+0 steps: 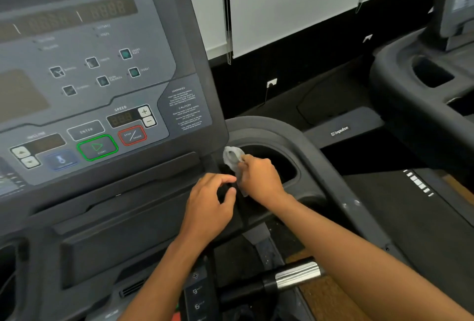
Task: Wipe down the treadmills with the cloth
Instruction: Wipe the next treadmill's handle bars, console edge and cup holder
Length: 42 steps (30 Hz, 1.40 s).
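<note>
A treadmill console [84, 84] with a grey button panel fills the left of the view. My right hand [260, 179] grips a small grey cloth [232, 157] at the left rim of the console's right cup holder [272, 164]. The cloth sticks up above my fingers and a strip of it hangs below them. My left hand [207, 205] hovers just left of the right one, over the dark ledge under the panel. Its fingers are curled with thumb and forefinger apart, and it holds nothing.
A chrome-tipped handlebar [295, 275] crosses below my forearms. A second treadmill [420, 94] stands at the right, with its own cup holder [431, 74]. White blinds [295, 2] and a dark wall lie behind. Wood flooring shows at the lower right.
</note>
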### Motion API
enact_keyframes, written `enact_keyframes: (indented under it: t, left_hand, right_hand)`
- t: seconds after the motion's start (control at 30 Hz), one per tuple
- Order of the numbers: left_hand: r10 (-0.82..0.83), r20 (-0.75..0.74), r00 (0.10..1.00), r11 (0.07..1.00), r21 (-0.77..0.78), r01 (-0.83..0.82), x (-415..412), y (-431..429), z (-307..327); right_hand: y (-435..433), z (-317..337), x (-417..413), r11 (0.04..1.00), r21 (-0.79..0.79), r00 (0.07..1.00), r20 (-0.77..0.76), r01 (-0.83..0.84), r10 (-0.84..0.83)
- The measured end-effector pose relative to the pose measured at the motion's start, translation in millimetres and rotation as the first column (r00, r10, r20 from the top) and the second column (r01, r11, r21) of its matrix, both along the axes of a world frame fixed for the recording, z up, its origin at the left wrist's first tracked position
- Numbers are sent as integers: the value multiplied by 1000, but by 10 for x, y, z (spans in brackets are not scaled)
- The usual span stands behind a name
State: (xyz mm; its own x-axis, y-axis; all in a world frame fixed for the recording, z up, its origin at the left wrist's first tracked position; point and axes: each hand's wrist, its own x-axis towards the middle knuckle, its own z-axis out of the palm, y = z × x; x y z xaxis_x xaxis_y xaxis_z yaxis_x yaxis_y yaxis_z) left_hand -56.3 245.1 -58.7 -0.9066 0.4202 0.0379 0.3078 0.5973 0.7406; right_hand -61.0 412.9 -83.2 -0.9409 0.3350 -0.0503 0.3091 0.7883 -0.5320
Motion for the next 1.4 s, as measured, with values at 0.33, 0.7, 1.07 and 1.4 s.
enact_keyframes:
  t: [0.33, 0.7, 1.07, 1.4]
  left_hand:
    - [22, 14, 1000, 999, 34, -23, -125, 6, 35]
    - [144, -29, 989, 989, 29, -143, -90, 133, -25]
    - [205, -4, 979, 979, 15, -205, 12, 329, -41]
    - [297, -15, 955, 955, 15, -297, 94, 245, -59]
  right_hand:
    - [226, -212, -324, 971, -162, 966, 216, 178, -141]
    - [430, 44, -377, 623, 340, 696, 503, -704, 512]
    - [616, 72, -317, 306, 507, 586, 613, -806, 529]
    - [581, -177, -439, 649, 421, 773, 364, -634, 520]
